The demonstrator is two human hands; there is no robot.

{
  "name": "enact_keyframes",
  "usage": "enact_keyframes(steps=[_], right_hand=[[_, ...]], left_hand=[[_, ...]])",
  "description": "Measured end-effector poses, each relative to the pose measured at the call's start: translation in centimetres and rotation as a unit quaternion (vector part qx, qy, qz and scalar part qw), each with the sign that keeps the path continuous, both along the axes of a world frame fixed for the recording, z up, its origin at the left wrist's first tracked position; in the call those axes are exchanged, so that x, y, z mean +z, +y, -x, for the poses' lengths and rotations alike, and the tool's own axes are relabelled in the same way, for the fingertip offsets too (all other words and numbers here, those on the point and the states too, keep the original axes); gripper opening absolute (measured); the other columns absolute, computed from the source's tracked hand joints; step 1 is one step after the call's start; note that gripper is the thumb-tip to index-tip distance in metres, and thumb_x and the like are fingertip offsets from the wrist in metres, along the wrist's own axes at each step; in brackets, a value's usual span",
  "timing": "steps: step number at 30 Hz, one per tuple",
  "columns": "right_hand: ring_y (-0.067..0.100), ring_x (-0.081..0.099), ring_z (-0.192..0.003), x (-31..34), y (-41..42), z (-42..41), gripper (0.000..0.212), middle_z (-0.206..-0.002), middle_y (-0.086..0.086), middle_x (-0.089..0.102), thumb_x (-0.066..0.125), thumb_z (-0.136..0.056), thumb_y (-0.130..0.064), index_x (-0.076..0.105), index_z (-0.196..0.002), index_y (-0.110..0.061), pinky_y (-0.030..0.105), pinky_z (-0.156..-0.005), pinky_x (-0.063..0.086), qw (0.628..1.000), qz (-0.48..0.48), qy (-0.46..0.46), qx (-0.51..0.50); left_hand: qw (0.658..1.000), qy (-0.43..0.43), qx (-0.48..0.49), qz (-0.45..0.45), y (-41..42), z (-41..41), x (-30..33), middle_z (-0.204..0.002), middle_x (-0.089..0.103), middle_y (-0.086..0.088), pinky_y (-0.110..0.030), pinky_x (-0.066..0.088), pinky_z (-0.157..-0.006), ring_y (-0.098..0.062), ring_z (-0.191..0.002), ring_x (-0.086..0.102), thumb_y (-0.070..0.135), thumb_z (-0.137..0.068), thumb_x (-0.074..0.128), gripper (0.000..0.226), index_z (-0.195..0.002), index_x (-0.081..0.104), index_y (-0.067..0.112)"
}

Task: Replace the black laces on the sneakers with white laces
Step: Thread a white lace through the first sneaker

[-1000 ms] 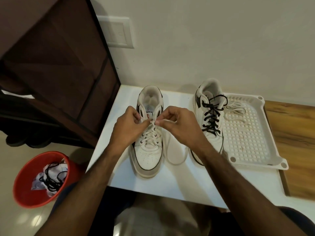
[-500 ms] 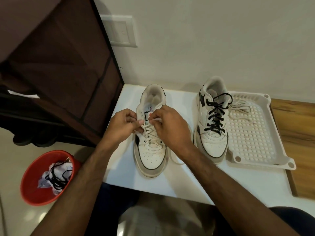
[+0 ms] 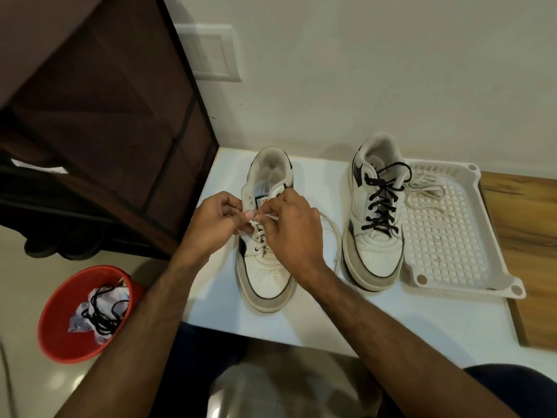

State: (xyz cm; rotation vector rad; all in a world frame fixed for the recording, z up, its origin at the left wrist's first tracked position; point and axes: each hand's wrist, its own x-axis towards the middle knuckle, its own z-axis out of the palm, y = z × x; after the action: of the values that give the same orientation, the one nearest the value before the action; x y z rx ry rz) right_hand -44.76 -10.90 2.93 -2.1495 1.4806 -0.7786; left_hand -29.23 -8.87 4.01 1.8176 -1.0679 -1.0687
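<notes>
Two white sneakers stand on the white table [image 3: 346, 321], toes toward me. The left sneaker [image 3: 266, 276] is partly threaded with a white lace [image 3: 330, 233], whose free end loops off to the right. My left hand [image 3: 215, 224] and my right hand [image 3: 291, 230] meet over its upper eyelets, both pinching that lace. The right sneaker [image 3: 375, 230] carries a black lace [image 3: 381, 206]. A second white lace [image 3: 425, 188] lies in the white perforated tray [image 3: 452, 236].
A dark brown cabinet [image 3: 99, 116] stands close on the left. On the floor below is a red bucket [image 3: 57, 330] holding a black lace [image 3: 104, 315] and crumpled paper. The wall runs behind the shoes. A wooden surface [image 3: 524, 230] lies to the right.
My hands have shifted slightly up the left sneaker and closed together over the upper eyelets. The lace's free loop now lies out to the right. The view has shifted a little.
</notes>
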Motion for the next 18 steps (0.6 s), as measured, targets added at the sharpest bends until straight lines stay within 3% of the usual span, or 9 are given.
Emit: enact_keyframes(steps=[6,10,15,18], right_hand=[[0.016,0.055,-0.094,-0.3,-0.2,0.1,0.012,-0.095,-0.008,0.055,0.071,-0.094,-0.029,0.077,-0.103,-0.025,0.038,-0.081,0.043,1.0,-0.009,-0.006,0.0],[0.016,0.055,-0.097,-0.3,-0.5,0.7,0.014,-0.095,-0.008,0.056,0.069,-0.095,-0.024,0.077,-0.107,-0.025,0.037,-0.083,0.041,0.998,-0.042,-0.04,0.032],[0.015,0.058,-0.104,0.1,-0.8,1.0,0.02,-0.103,-0.007,0.06,0.065,-0.098,-0.029,0.074,-0.116,-0.028,0.039,-0.09,0.042,0.997,-0.053,-0.008,0.058],[0.014,0.061,-0.105,1.2,-1.6,1.6,0.021,-0.107,-0.009,0.063,0.065,-0.097,-0.036,0.073,-0.116,-0.031,0.04,-0.092,0.039,0.995,-0.043,0.053,0.077]], left_hand=[[0.998,0.015,-0.058,0.006,0.3,-0.8,0.0,-0.085,0.076,-0.007,-0.031,0.054,-0.075,-0.021,-0.081,0.076,0.02,-0.096,0.068,0.01,-0.096,0.066,0.01],[0.982,-0.11,-0.148,0.033,0.7,-0.5,-0.3,-0.083,0.07,0.001,-0.022,0.05,-0.071,-0.008,-0.076,0.065,0.023,-0.1,0.063,0.015,-0.09,0.064,0.011],[0.953,-0.223,-0.182,0.099,0.2,-0.9,-0.6,-0.087,0.06,0.005,-0.036,0.049,-0.078,-0.014,-0.084,0.059,0.022,-0.101,0.061,0.018,-0.083,0.059,0.019],[0.968,-0.151,-0.12,0.163,0.3,-1.1,0.1,-0.091,0.063,-0.001,-0.026,0.045,-0.074,-0.015,-0.082,0.06,0.023,-0.097,0.055,0.017,-0.081,0.058,0.018]])
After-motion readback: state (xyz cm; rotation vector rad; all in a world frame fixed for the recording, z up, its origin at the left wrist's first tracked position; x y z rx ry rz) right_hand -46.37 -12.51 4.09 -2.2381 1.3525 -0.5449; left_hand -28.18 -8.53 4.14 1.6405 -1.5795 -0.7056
